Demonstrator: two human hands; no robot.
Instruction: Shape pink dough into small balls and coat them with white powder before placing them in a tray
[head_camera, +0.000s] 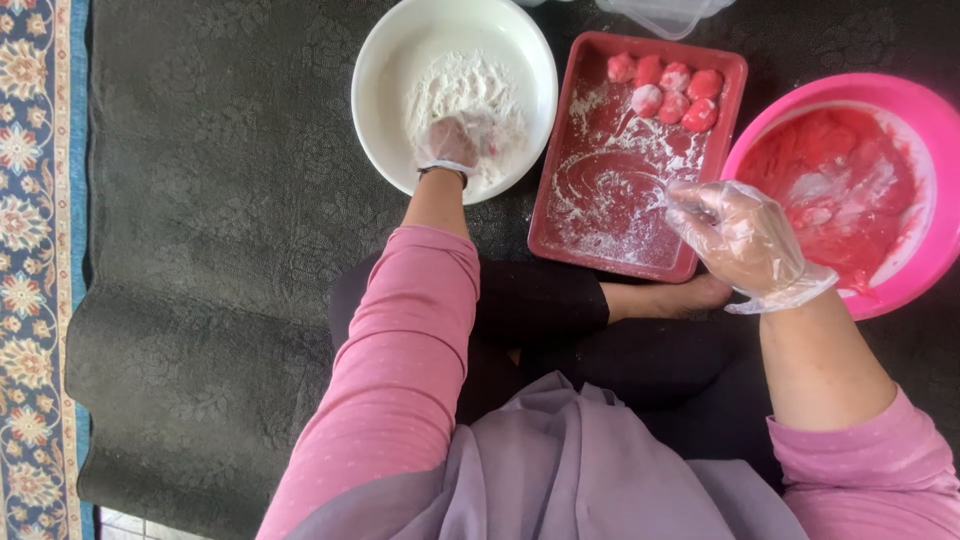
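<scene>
- Flour (470, 85) lay in the white bowl (385, 60), and the left hand (452, 142) pressed into it, gloved fingers (470, 128) curled shut on a pinch of the powder.
- Open and holding nothing, the right hand (745, 240) in a clear plastic glove hovered over the near right corner of the red tray (640, 262), its fingers (690, 195) loosely spread.
- Six pink dough balls (668, 88) sat clustered at the tray's far end, on a floured bottom.
- Just right of the tray stood a pink basin (905, 100) smeared with red dough.
- Everything rested on a dark mat (220, 200) on the floor, a patterned rug (35, 250) at its left edge.
- Pink sleeves (400, 370) covered both arms.
</scene>
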